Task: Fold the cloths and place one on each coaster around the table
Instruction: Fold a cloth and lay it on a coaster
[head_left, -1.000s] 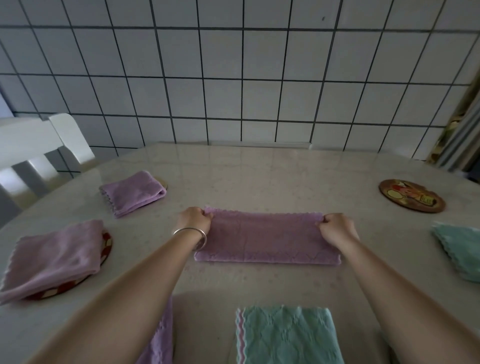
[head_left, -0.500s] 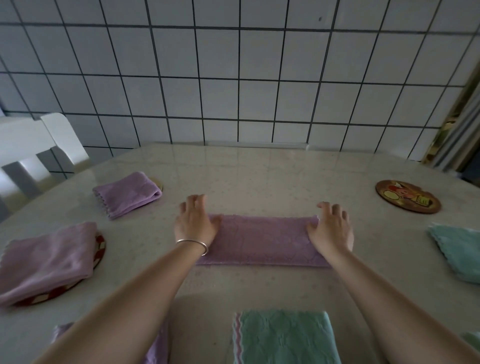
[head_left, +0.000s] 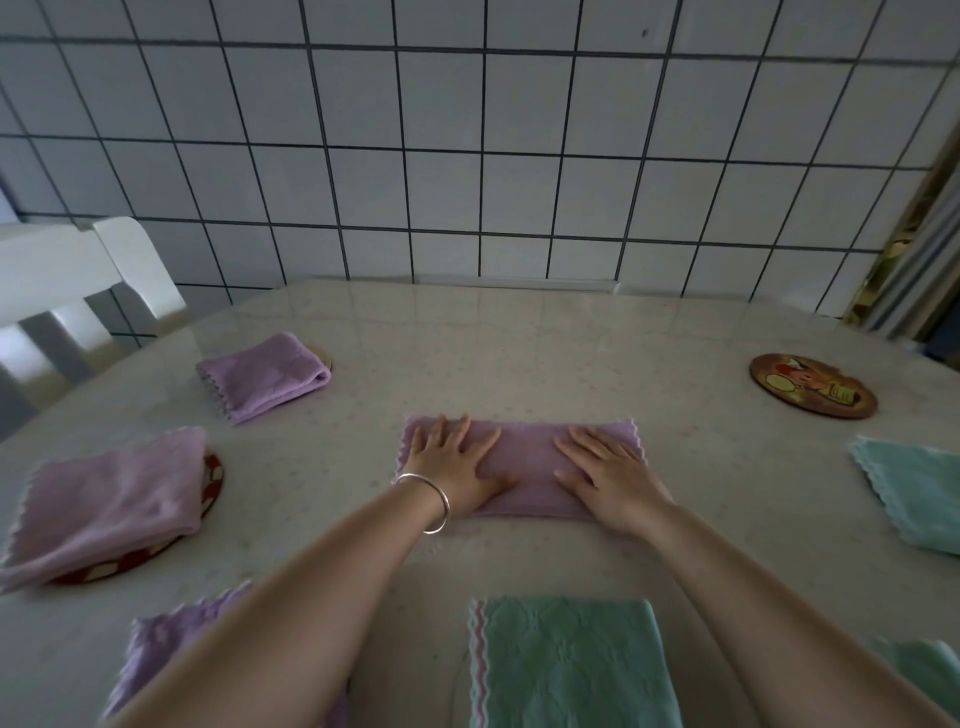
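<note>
Centrally on the table (head_left: 519, 332), a purple cloth (head_left: 524, 467) lay folded into a long strip. The left hand (head_left: 457, 467) rested flat on its left half, fingers straight and slightly spread; a bracelet (head_left: 431, 499) circled that wrist. The right hand (head_left: 608, 478) rested flat on the right half, fingers likewise straight and spread.

Toward the far left edge, a folded purple cloth (head_left: 265, 374) covered most of a coaster (head_left: 323, 358). At the left edge, a larger folded purple cloth (head_left: 109, 504) lay on a red-rimmed coaster (head_left: 210, 483). Near the far right edge sat a bare coaster (head_left: 813, 392). A teal cloth (head_left: 914, 493) lay at the right edge, another teal cloth (head_left: 566, 665) at the near edge, and a loose purple cloth (head_left: 156, 649) at the near left corner.
</note>
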